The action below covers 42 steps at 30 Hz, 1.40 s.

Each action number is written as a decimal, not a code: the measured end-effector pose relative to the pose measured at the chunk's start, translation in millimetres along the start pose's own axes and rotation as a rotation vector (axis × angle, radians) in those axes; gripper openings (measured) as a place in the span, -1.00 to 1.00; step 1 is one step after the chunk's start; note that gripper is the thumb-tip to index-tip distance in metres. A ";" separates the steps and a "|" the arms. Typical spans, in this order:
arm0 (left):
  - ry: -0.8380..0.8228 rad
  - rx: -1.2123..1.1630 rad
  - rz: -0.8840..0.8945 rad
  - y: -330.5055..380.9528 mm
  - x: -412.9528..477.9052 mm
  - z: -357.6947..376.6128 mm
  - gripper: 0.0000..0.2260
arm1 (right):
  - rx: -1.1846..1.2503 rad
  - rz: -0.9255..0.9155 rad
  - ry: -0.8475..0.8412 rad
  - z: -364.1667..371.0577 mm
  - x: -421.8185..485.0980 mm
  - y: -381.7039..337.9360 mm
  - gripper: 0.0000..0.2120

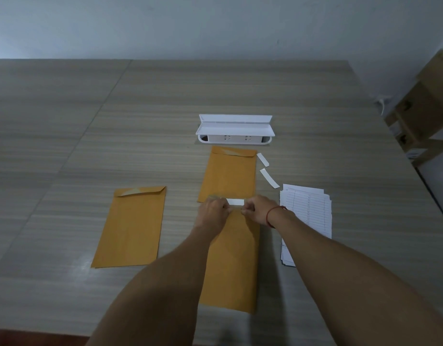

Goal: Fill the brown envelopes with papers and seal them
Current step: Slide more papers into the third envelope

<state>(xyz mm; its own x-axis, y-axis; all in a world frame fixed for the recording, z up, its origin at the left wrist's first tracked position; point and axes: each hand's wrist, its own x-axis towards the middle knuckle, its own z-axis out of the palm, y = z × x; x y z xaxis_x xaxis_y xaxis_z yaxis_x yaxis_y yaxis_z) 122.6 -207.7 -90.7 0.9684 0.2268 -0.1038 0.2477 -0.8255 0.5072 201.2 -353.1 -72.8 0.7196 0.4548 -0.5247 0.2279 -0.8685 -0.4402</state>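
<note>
Head view: near envelope (230,258) lies flat mid-surface (65,146), flap end away from the person. It is thin brown paper, so probably light, floppy and easily creased. Best to pin it at the flap and peel the white strip (235,202) from one end. Left hand (211,216) has curled fingers and pinches the near envelope's flap edge at the strip's left end. Right hand (259,211) pinches the strip's right end. Paper stack (307,213) just right.
</note>
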 end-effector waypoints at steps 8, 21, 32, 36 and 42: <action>0.030 0.131 -0.062 -13.2 -2.5 5.1 -0.53 | 0.309 0.137 0.231 17.7 5.6 8.0 -0.85; -0.262 0.130 -0.162 -26.6 -7.4 15.4 -0.28 | 0.350 0.179 0.310 38.6 23.0 -5.3 -0.87; -0.280 0.157 -0.181 -25.4 -3.8 15.1 -0.28 | 0.352 0.235 0.362 43.6 22.1 -12.3 -0.95; -0.279 0.163 -0.187 -24.0 -3.9 14.3 -0.28 | 0.424 0.326 0.429 48.9 22.0 -17.7 -0.87; -0.285 0.163 -0.196 -24.8 -2.7 14.9 -0.28 | 0.434 0.358 0.457 51.1 22.7 -19.2 -0.88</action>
<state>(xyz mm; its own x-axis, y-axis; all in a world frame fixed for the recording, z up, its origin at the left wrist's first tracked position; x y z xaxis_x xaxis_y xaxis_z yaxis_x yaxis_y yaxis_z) 114.3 -195.5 -115.8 0.8659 0.2542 -0.4309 0.4079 -0.8574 0.3139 179.7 -316.1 -113.5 0.9253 -0.0537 -0.3753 -0.2859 -0.7489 -0.5978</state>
